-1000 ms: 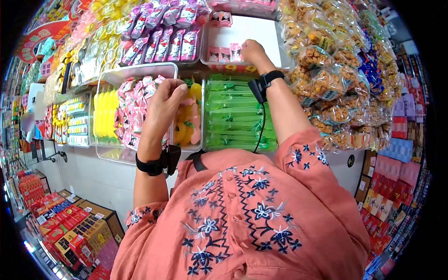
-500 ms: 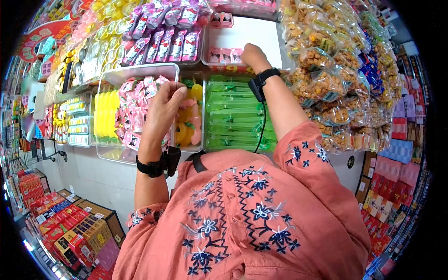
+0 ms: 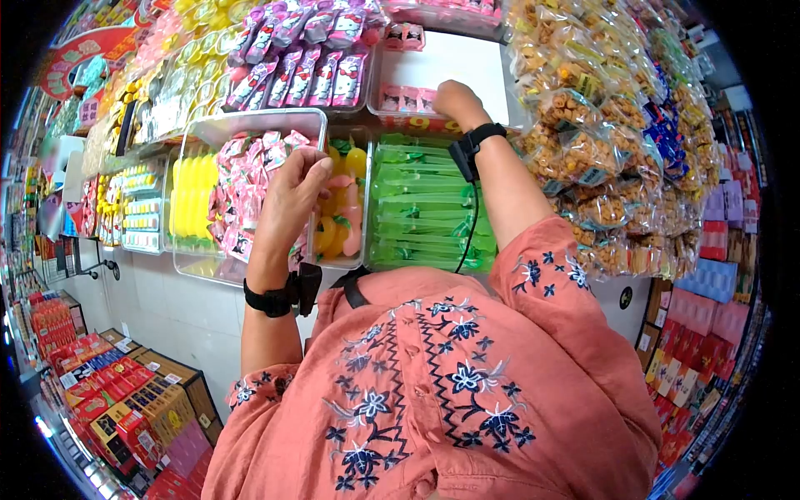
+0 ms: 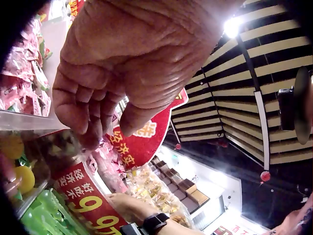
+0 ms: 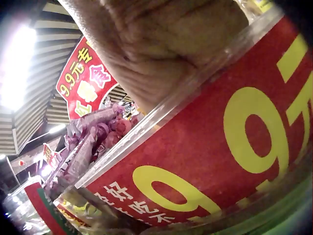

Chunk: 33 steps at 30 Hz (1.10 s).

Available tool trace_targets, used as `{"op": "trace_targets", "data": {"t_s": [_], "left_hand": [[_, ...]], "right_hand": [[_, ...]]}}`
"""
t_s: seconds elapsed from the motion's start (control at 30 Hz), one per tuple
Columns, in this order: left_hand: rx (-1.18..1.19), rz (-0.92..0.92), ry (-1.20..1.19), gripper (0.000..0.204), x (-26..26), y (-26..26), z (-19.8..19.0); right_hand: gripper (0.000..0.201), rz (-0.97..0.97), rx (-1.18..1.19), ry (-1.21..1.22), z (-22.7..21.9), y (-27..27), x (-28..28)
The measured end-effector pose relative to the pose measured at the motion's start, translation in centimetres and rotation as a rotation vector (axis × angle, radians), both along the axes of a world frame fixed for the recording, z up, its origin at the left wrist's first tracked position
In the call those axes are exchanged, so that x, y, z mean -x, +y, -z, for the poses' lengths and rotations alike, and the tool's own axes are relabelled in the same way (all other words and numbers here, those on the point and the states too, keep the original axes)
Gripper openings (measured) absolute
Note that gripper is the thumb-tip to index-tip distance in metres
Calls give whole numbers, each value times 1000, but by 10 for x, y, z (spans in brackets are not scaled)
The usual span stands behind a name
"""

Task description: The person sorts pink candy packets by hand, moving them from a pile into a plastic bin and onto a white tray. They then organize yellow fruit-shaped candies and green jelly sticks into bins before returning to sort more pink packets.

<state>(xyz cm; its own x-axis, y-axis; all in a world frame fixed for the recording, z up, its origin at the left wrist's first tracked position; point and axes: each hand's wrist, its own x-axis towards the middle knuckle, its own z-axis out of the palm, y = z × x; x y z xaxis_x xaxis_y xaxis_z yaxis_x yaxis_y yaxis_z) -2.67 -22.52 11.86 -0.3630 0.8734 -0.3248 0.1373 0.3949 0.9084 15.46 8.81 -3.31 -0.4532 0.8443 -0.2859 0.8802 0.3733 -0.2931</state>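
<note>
In a clear tray (image 3: pixel 375 104) lined with white, small pink packets (image 3: pixel 408 99) lie in a row along the near edge. The right hand (image 3: pixel 460 103) is at the right end of that row, its fingertips hidden; whether they hold anything is unclear. My left hand (image 3: pixel 292 196) hangs at the right side of a clear box (image 3: pixel 321 125) heaped with pink packets (image 3: pixel 246 179). In the left wrist view the left hand (image 4: pixel 122 63) has loosely curled fingers with nothing visible in them. The right wrist view shows the right hand (image 5: pixel 161 44) behind the tray's edge, fingers hidden.
Green packs (image 3: pixel 421 200) fill a bin in front of the tray. Purple packets (image 3: pixel 312 79) stand to its left, bagged snacks (image 3: pixel 583 150) to its right. A red price sign (image 5: pixel 195 147) covers the tray's front. Yellow items (image 3: pixel 193 196) share the clear box.
The third pink packet, tilted and higher a second ago, lies level with the others in the row. The right hand has lowered slightly beside it. The left hand has hardly moved.
</note>
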Motion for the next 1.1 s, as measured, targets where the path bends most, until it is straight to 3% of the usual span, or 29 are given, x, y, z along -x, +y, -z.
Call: {"op": "trace_targets", "data": {"t_s": [0.2,0.4,0.5,0.63,0.67,0.87,0.97,1.1], "left_hand": [[-106,-97,36,28,17,-8,-4],[-88,-274,242,34,70,-32,-11],[-109,-187,482,36,89,-39,3],[24,37,966,43,87,-45,24],[112,59,961,45,85,-43,27],[108,119,989,50,86,-52,50],[116,129,1002,50,84,-49,49],[125,131,1003,47,80,-48,49]], "right_hand": [[30,118,-81,69,-19,-12,0],[25,91,-317,533,-52,-31,8],[23,12,-317,745,-71,-46,17],[25,-30,-106,880,-96,-84,30],[24,-54,-67,895,-98,-91,33],[19,-97,81,925,-95,-123,39],[17,-197,-76,937,-89,-126,36],[17,-190,-13,958,-80,-131,30]]}}
